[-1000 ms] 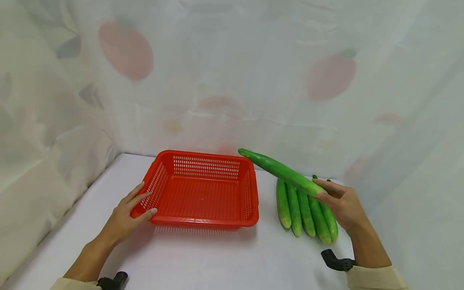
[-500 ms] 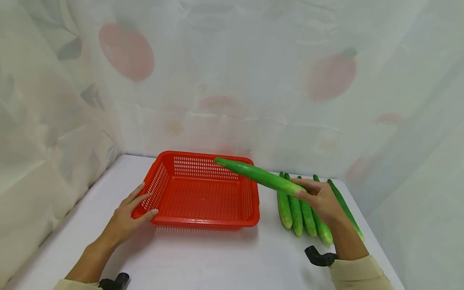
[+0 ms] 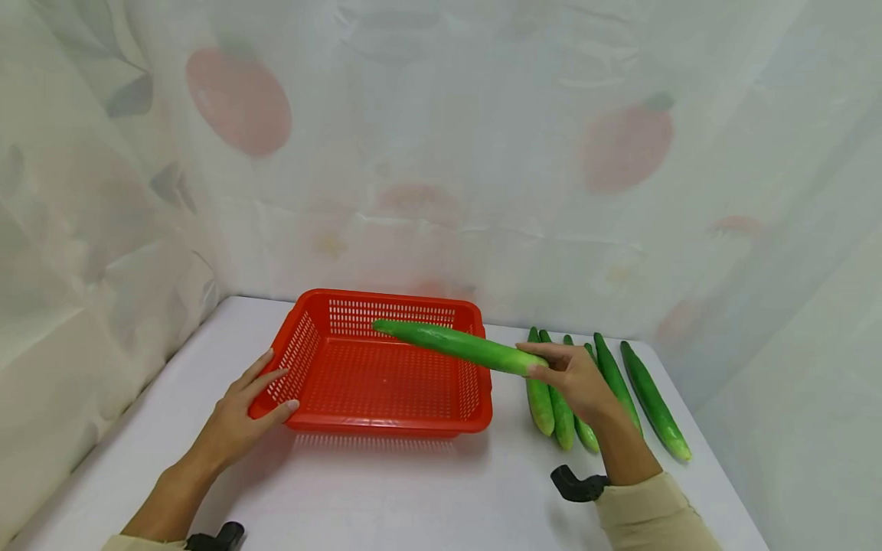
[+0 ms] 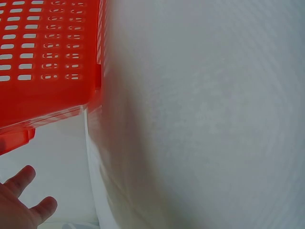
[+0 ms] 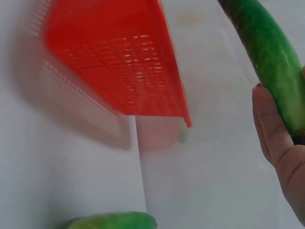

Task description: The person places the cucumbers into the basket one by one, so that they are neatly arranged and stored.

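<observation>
My right hand [image 3: 575, 379] pinches a long green cucumber [image 3: 455, 342] near its pale end, between thumb and fingers. Its darker tip reaches left over the red plastic basket [image 3: 386, 423], above the rim. In the right wrist view the cucumber [image 5: 269, 57] lies along my fingers [image 5: 269, 114], beside the basket [image 5: 124, 62]. At the basket's left side my left hand [image 3: 237, 417] touches the rim with spread, fairly straight fingers. The left wrist view shows the basket's slotted wall [image 4: 47, 52] and part of that hand [image 4: 19, 202].
Several more cucumbers [image 3: 654, 402] lie on the white table [image 3: 386, 497] right of the basket, some partly hidden behind my right hand and forearm. A pale printed curtain [image 3: 441, 153] hangs behind the table and along both sides.
My right hand has carried the cucumber leftward from above the other cucumbers, so it now extends over the basket. The left hand and the basket have stayed in place.
</observation>
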{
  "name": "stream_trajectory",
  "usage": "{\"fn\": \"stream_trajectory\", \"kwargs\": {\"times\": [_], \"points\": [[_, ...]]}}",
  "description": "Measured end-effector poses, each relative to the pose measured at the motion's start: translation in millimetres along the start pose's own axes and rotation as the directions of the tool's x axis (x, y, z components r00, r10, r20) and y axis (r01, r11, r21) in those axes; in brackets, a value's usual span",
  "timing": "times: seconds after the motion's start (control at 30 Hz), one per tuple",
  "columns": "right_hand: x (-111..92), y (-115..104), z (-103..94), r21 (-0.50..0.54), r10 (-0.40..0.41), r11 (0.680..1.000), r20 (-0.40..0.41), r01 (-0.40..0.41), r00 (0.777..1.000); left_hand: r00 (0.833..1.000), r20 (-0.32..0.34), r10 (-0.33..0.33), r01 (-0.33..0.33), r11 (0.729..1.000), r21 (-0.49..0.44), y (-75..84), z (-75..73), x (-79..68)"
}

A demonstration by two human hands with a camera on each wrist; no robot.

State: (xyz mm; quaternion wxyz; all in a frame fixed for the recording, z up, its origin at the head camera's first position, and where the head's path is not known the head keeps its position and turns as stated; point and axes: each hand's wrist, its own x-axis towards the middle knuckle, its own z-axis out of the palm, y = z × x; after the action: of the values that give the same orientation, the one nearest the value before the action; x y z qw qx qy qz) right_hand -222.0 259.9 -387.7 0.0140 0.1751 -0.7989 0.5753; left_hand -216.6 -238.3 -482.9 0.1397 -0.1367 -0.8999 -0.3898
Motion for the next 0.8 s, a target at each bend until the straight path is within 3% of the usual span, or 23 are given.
{"fn": "stream_trajectory", "kwargs": {"times": [0.2, 0.5, 0.8], "points": [[9, 5, 14.6, 0.009, -0.021, 1.000, 0.037, 0.021, 0.999, 1.000, 0.004, -0.007, 0.007, 1.000, -0.002, 0.2, 0.0, 0.0], [22, 2, 41.2, -0.007, 0.060, 0.998, 0.082, -0.060, 0.995, 1.000, 0.004, -0.016, 0.016, 1.000, -0.007, -0.4, 0.9, -0.2], [33, 5, 67.2, -0.055, 0.079, 0.996, 0.151, -0.071, 0.985, 1.000, 0.000, -0.007, 0.007, 1.000, -0.025, -0.5, 1.5, -0.4]]}}
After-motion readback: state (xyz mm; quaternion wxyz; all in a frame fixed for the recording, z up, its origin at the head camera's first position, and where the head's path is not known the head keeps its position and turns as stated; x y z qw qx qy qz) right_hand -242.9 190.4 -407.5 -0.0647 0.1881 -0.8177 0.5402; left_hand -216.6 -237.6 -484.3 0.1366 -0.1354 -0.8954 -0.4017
